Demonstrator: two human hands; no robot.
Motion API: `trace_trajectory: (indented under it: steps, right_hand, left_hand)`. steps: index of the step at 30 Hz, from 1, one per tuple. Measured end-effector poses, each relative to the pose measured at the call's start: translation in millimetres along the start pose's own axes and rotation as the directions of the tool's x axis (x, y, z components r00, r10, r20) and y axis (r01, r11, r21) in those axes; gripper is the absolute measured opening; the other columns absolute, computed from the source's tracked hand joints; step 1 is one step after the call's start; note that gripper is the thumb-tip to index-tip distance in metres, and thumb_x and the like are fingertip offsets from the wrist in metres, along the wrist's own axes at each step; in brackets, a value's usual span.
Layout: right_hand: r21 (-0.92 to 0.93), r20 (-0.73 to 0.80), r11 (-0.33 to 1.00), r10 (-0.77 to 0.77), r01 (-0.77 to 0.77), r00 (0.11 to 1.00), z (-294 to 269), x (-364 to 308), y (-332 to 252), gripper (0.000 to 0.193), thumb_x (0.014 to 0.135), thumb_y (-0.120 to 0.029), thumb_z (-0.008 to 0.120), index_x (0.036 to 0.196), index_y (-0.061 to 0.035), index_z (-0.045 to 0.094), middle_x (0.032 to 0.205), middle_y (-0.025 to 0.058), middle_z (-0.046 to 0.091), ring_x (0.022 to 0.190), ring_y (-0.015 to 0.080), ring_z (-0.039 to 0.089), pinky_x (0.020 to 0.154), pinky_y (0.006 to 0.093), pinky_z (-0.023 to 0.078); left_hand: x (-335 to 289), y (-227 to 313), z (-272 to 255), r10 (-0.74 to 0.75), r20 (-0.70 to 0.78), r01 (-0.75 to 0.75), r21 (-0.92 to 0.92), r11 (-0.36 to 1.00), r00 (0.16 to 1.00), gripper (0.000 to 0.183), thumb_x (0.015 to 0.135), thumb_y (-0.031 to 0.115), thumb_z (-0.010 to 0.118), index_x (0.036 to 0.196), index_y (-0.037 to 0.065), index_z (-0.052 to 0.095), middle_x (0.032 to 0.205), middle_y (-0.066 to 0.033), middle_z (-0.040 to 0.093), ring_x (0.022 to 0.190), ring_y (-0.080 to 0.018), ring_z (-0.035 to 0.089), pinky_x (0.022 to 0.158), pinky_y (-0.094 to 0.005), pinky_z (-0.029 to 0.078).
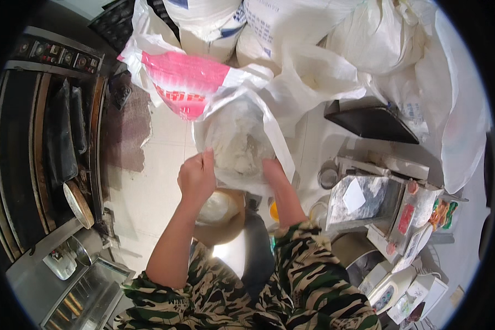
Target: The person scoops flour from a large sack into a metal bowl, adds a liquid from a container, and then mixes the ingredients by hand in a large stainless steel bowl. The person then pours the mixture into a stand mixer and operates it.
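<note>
In the middle, an open white sack [280, 137] stands with its mouth facing up, pale flour-like powder [236, 146] inside it. My left hand [198, 177] is closed on the sack's near left rim, thumb pointing up. On the other side, my right hand [270, 169] reaches over the near right rim into the sack, and its fingers are hidden in there. Under my forearms a round container [234, 228] holds something whitish. A pink-and-white sack [187, 80] leans against the open one at its far left.
Several full white sacks [291, 22] line the far side, with another open sack [319, 71] beside them. A dark panel [371, 121] and a dusty weighing scale [363, 201] stand at right. Left are a dark deck oven [30, 137] and a metal counter [44, 253].
</note>
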State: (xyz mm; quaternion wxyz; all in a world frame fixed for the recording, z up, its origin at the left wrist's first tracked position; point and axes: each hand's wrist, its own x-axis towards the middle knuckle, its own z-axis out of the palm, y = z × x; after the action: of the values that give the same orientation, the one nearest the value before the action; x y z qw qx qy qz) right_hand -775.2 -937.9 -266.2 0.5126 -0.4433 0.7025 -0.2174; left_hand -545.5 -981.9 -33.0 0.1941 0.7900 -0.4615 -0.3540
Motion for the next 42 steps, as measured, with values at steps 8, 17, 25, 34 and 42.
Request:
trace_trajectory:
  steps: [8, 17, 25, 34, 42]
  right_hand:
    - [0.528, 0.093, 0.758, 0.395, -0.382, 0.914, -23, -50, -110, 0.073, 0.071, 0.002, 0.054, 0.141, -0.0098, 0.036, 0.081, 0.0075, 0.053, 0.052, 0.0124, 0.044, 0.04, 0.0281, 0.031]
    - [-0.001, -0.151, 0.995, 0.098, -0.099, 0.984, 44, 59, 5, 0.036, 0.077, -0.009, 0.057, 0.112, -0.0027, 0.06, 0.076, 0.0103, 0.058, 0.055, 0.0173, 0.053, 0.044, 0.0367, 0.037]
    - [0.281, 0.215, 0.827, 0.44, -0.487, 0.872, 16, -12, -119, 0.045, 0.073, -0.007, 0.057, 0.117, -0.0042, 0.054, 0.072, 0.0075, 0.052, 0.05, 0.014, 0.046, 0.04, 0.0309, 0.033]
    - [0.598, 0.11, 0.712, 0.381, -0.368, 0.918, -52, -91, -128, 0.032, 0.072, 0.001, 0.054, 0.103, 0.0012, 0.057, 0.072, 0.005, 0.051, 0.051, 0.0136, 0.045, 0.041, 0.03, 0.031]
    - [0.8, 0.138, 0.515, 0.344, -0.309, 0.929, -65, -154, -128, 0.015, 0.071, 0.007, 0.053, 0.083, -0.0016, 0.054, 0.06, 0.0026, 0.047, 0.041, 0.0125, 0.041, 0.036, 0.0273, 0.027]
  left_hand:
    - [-18, -22, -3, -0.024, -0.012, 0.025, 0.075, 0.997, 1.0, 0.052, 0.098, 0.044, 0.048, 0.067, 0.002, 0.054, 0.064, -0.0181, 0.058, 0.064, -0.0377, 0.056, 0.062, -0.0467, 0.044]
    - [-19, -22, -11, 0.002, 0.021, -0.003, 0.066, 0.998, 1.0, 0.05, 0.1, 0.04, 0.047, 0.068, 0.001, 0.053, 0.067, -0.0199, 0.058, 0.065, -0.0397, 0.055, 0.063, -0.0476, 0.044]
    - [-27, -33, -13, 0.022, 0.022, -0.024, 0.076, 0.997, 1.0, 0.049, 0.1, 0.039, 0.046, 0.07, 0.001, 0.054, 0.067, -0.02, 0.058, 0.067, -0.0407, 0.057, 0.063, -0.0476, 0.044]
    - [-25, -19, -21, -0.033, -0.025, 0.037, 0.164, 0.986, 0.999, 0.048, 0.101, 0.04, 0.043, 0.078, 0.001, 0.06, 0.079, -0.0207, 0.064, 0.079, -0.0418, 0.061, 0.073, -0.0504, 0.047]
    - [-14, -50, -33, 0.056, 0.018, -0.057, 0.059, 0.997, 0.998, 0.047, 0.101, 0.037, 0.042, 0.086, -0.002, 0.064, 0.082, -0.0233, 0.065, 0.082, -0.0443, 0.06, 0.075, -0.048, 0.047]
